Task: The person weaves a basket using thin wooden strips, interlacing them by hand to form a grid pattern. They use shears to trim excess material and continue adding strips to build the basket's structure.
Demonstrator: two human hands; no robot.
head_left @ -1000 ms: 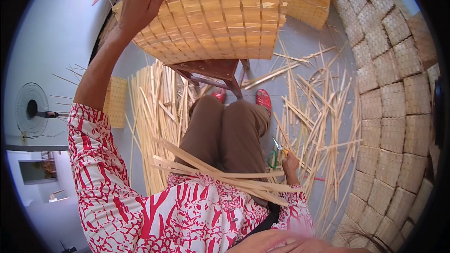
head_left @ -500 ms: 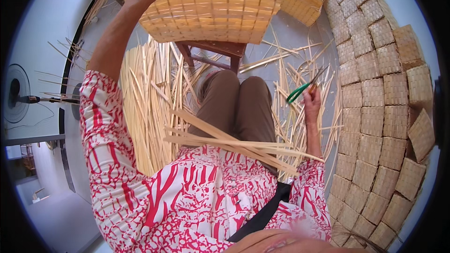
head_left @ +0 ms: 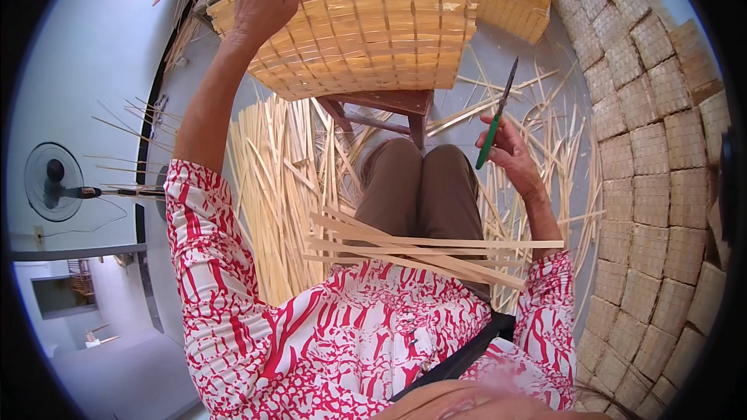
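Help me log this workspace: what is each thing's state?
Woven panel: held at its edge
Left grip: closed on panel
Scissors: raised, open or shut unclear
Right grip: holding scissors
Lap strips: loose, crossed
Floor strips: overlapping
Wooden stool: upright
Fan: spinning or still unclear
Woven rectangles: in rows

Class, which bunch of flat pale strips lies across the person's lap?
The small crisscrossed bunch, running sideways over the brown trousers. The left heap and right heap, both larger, lie on the floor to either side.

Strips cross the person's lap; a woven panel overlies the stool at twelve o'clock, woven squares at three, a fan at nine.
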